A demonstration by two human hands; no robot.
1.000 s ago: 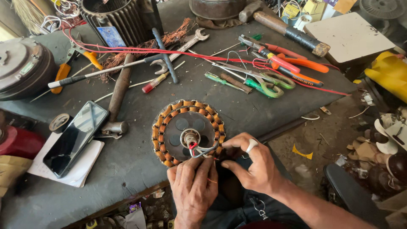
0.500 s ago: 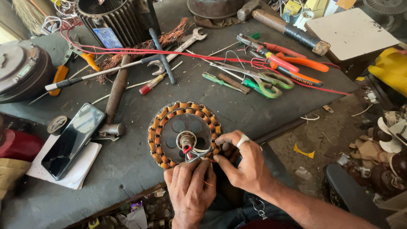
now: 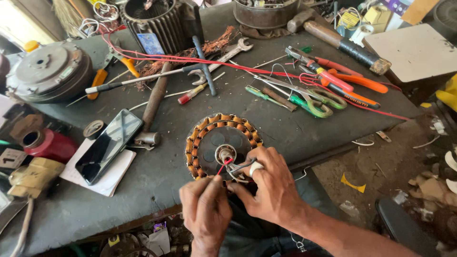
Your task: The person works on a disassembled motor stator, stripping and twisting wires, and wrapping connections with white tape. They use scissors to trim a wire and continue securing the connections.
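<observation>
— Grey metal first, far left: a round motor housing point(image 3: 47, 71) lies flat on the counter point(image 3: 295, 128), partly cut by the frame edge. Next to it?

— A red cylinder point(image 3: 50, 144), then a smartphone point(image 3: 108, 145) laid screen-up on a white notepad point(image 3: 102, 173), likely kept off the grime. A hammer point(image 3: 151, 108) lies just beside it, head toward the person.

— And the middle?

— A stator ring with copper windings point(image 3: 223, 145) lies flat at the counter's near edge, close in front of the person so both hands can reach its hub. The left hand point(image 3: 205, 209) has its grip pressed together, pinching a thin red wire point(image 3: 223, 166) that runs up to the hub. The right hand point(image 3: 271, 190) rests against the ring's near rim, its grip closed around a small bundle of lead wires point(image 3: 243, 167).

— What can't you make out?

— How many leads there are; the hands hide the ring's near rim. One right finger wears something white, tape or a ring, I cannot tell.

— Further right?

— Green-handled scissors point(image 3: 316, 100) and orange-handled pliers point(image 3: 352, 83) lie among loose tools.
</observation>
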